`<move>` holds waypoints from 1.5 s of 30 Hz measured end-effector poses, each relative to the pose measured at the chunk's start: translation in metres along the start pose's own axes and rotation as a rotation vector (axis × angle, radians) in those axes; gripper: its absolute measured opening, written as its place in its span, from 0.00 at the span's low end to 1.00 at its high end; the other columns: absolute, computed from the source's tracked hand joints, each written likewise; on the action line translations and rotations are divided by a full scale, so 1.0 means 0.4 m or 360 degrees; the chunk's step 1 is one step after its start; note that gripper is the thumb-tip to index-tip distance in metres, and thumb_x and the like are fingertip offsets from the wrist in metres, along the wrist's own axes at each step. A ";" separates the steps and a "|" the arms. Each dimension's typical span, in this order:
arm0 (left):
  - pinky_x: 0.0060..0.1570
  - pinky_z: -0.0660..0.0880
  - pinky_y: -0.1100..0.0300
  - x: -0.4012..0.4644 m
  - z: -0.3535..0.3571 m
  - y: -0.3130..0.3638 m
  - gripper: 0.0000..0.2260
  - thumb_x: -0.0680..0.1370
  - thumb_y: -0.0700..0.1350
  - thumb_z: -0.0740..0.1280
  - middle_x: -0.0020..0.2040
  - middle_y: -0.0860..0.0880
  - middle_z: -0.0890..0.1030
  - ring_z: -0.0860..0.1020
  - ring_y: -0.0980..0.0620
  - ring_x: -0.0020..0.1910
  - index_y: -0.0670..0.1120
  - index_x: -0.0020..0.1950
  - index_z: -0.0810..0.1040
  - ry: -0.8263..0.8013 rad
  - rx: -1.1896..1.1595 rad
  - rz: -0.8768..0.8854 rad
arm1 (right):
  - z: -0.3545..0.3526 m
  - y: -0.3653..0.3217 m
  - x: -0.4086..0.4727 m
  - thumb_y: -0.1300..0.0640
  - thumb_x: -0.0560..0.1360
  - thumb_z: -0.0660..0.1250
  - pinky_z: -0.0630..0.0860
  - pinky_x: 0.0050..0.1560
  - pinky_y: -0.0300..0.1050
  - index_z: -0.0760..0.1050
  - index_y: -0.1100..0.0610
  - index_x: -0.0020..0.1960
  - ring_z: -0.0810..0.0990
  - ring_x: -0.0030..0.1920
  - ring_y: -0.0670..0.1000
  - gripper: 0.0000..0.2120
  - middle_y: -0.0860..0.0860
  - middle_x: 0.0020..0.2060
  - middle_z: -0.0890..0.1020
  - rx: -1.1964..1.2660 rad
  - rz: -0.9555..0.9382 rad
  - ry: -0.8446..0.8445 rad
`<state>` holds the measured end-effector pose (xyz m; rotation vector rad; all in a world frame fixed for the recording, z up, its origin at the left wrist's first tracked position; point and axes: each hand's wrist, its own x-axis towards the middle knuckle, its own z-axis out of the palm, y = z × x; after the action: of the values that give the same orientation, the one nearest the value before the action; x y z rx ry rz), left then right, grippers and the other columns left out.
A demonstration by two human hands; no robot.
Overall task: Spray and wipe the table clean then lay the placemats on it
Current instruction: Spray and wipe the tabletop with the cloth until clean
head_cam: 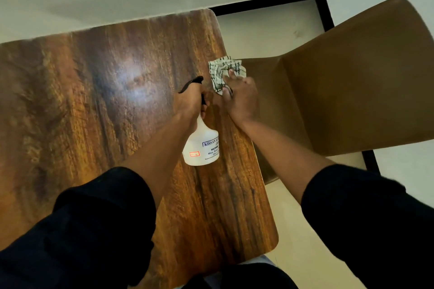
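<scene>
A dark wood-grain table [98, 105] fills the left and middle of the view. My left hand [190, 103] grips the neck of a white spray bottle [202, 145] with a black trigger head, held above the table near its right edge. My right hand [239, 96] holds a crumpled white cloth with dark checks [222, 70] at the table's right edge, fingers curled into the cloth. No placemats are in view.
A brown chair [352, 82] stands right beside the table's right edge, its seat tucked close. A white wall runs behind the table. A black frame [325, 9] crosses the pale floor at the back right.
</scene>
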<state>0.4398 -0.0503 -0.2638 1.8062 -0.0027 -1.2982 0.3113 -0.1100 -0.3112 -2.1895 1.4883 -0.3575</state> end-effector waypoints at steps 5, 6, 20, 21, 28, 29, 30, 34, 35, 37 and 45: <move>0.25 0.67 0.61 0.023 -0.006 -0.001 0.09 0.81 0.44 0.67 0.32 0.45 0.79 0.71 0.54 0.24 0.45 0.42 0.81 -0.0085 0.0012 -0.0041 | 0.007 0.032 -0.163 0.58 0.80 0.67 0.72 0.67 0.48 0.74 0.53 0.73 0.72 0.68 0.54 0.21 0.50 0.72 0.75 0.0093 0.0124 0.0043; 0.25 0.67 0.61 0.027 -0.005 -0.001 0.09 0.81 0.44 0.67 0.32 0.45 0.79 0.71 0.54 0.24 0.43 0.42 0.80 -0.0087 0.0013 -0.0046 | 0.009 0.033 -0.183 0.58 0.80 0.67 0.72 0.67 0.49 0.74 0.53 0.73 0.72 0.68 0.54 0.22 0.50 0.72 0.75 0.0111 0.0148 0.0048; 0.26 0.67 0.60 0.064 0.002 0.118 0.06 0.73 0.40 0.67 0.32 0.44 0.79 0.70 0.52 0.24 0.46 0.36 0.80 0.0009 -0.0023 0.0091 | 0.040 -0.036 0.217 0.59 0.81 0.66 0.69 0.60 0.43 0.74 0.53 0.73 0.73 0.65 0.58 0.20 0.53 0.70 0.77 -0.0031 0.0050 -0.0066; 0.26 0.67 0.60 0.069 -0.001 0.127 0.06 0.73 0.41 0.67 0.32 0.44 0.79 0.70 0.52 0.23 0.45 0.35 0.80 0.0032 -0.0022 0.0095 | 0.048 -0.034 0.244 0.57 0.81 0.66 0.66 0.58 0.40 0.74 0.52 0.73 0.73 0.65 0.57 0.21 0.53 0.69 0.77 -0.0041 0.0064 -0.0095; 0.27 0.66 0.58 0.090 -0.010 0.152 0.11 0.78 0.41 0.66 0.30 0.44 0.77 0.70 0.52 0.23 0.51 0.36 0.80 0.0121 -0.0109 0.0203 | 0.034 -0.025 0.198 0.57 0.80 0.68 0.62 0.56 0.37 0.74 0.52 0.73 0.73 0.63 0.55 0.21 0.51 0.70 0.77 0.0072 0.0023 -0.0012; 0.27 0.66 0.58 0.099 -0.011 0.156 0.10 0.78 0.42 0.66 0.30 0.44 0.77 0.70 0.52 0.23 0.49 0.38 0.83 0.0108 -0.0114 0.0187 | 0.033 -0.022 0.169 0.57 0.81 0.68 0.64 0.58 0.39 0.74 0.52 0.73 0.73 0.64 0.55 0.21 0.52 0.70 0.78 0.0087 0.0007 0.0017; 0.27 0.66 0.59 0.108 -0.012 0.160 0.09 0.79 0.43 0.67 0.30 0.44 0.78 0.70 0.52 0.23 0.44 0.42 0.85 0.0096 -0.0116 0.0164 | 0.033 -0.018 0.139 0.57 0.81 0.68 0.67 0.59 0.41 0.74 0.52 0.73 0.73 0.64 0.55 0.21 0.52 0.70 0.77 0.0093 -0.0001 0.0036; 0.25 0.67 0.61 0.139 -0.021 0.172 0.09 0.78 0.43 0.67 0.31 0.44 0.79 0.70 0.52 0.23 0.40 0.43 0.84 0.0043 -0.0104 0.0111 | 0.051 -0.012 0.110 0.59 0.80 0.68 0.65 0.60 0.40 0.74 0.52 0.73 0.73 0.64 0.55 0.21 0.53 0.71 0.77 0.0114 0.0066 0.0074; 0.25 0.67 0.61 0.141 -0.023 0.175 0.08 0.77 0.43 0.67 0.31 0.44 0.80 0.70 0.53 0.23 0.41 0.41 0.83 0.0026 -0.0095 0.0109 | 0.057 -0.017 0.131 0.59 0.80 0.68 0.65 0.59 0.40 0.74 0.53 0.73 0.73 0.64 0.55 0.21 0.53 0.71 0.76 0.0112 0.0071 0.0075; 0.26 0.68 0.60 0.147 -0.027 0.177 0.07 0.76 0.41 0.67 0.31 0.45 0.80 0.71 0.53 0.24 0.43 0.39 0.83 0.0008 -0.0089 0.0106 | 0.073 -0.028 0.197 0.58 0.81 0.67 0.63 0.54 0.32 0.74 0.52 0.73 0.72 0.60 0.53 0.21 0.54 0.70 0.77 0.0073 0.0079 0.0057; 0.25 0.69 0.60 0.185 -0.057 0.177 0.19 0.74 0.40 0.67 0.32 0.45 0.80 0.71 0.54 0.24 0.44 0.64 0.84 -0.0009 -0.0131 0.0149 | 0.067 -0.125 0.488 0.56 0.82 0.64 0.74 0.62 0.52 0.76 0.52 0.71 0.75 0.63 0.62 0.18 0.61 0.60 0.80 -0.0186 -0.0027 0.0012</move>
<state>0.5235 -0.1131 -0.2728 1.7125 -0.0359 -1.2204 0.4377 -0.2689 -0.3172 -2.2949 1.5310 -0.2910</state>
